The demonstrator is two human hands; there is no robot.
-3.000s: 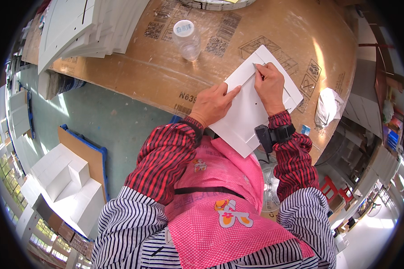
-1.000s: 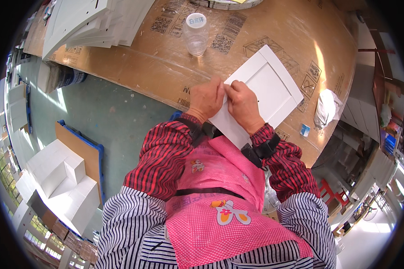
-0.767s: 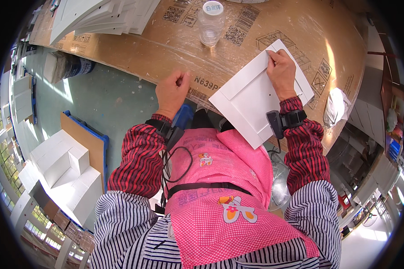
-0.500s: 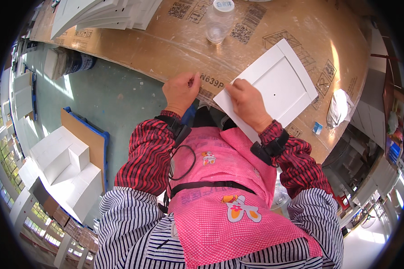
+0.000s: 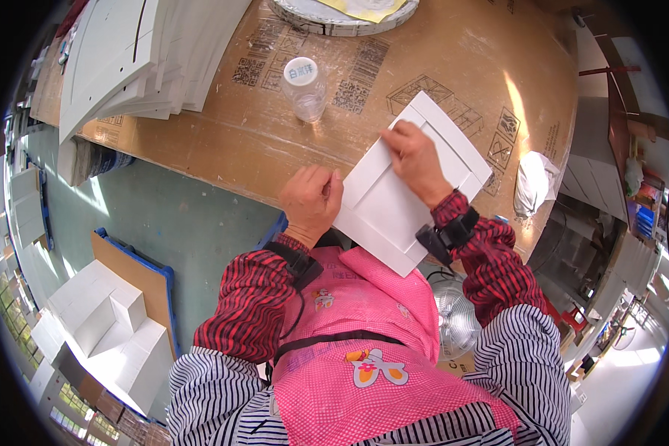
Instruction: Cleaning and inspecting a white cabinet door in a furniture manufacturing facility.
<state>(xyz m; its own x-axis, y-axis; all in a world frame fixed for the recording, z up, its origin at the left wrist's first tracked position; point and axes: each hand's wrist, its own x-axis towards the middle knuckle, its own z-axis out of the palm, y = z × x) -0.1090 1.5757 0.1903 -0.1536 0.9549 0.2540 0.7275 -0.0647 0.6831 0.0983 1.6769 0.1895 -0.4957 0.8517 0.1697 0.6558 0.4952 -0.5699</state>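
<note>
A white rectangular panel (image 5: 394,212) with a raised frame border lies slanted on the cardboard-covered table (image 5: 223,160), its near corner jutting over the edge above my lap. My right hand (image 5: 418,160) is closed over the panel's far left border, fingertips bent down. Whatever it pinches, if anything, is hidden under the fingers. Beside the panel's left corner is my left hand (image 5: 310,201), its fingers curled in with the thumb against them. I cannot make out whether anything is inside it or whether it touches the panel's edge.
A clear jar with a white lid (image 5: 302,85) stands beyond my left hand. Several white panels (image 5: 137,70) are stacked at the far left. A round dish (image 5: 342,22) with yellow cloth sits at the back, a white bundle (image 5: 534,182) at right. A metal fan (image 5: 455,316) is below the table.
My right hand has moved up along the panel's left border. The view has shifted, so the jar and stack appear lower and farther left. My left hand now appears closer to the panel's corner.
</note>
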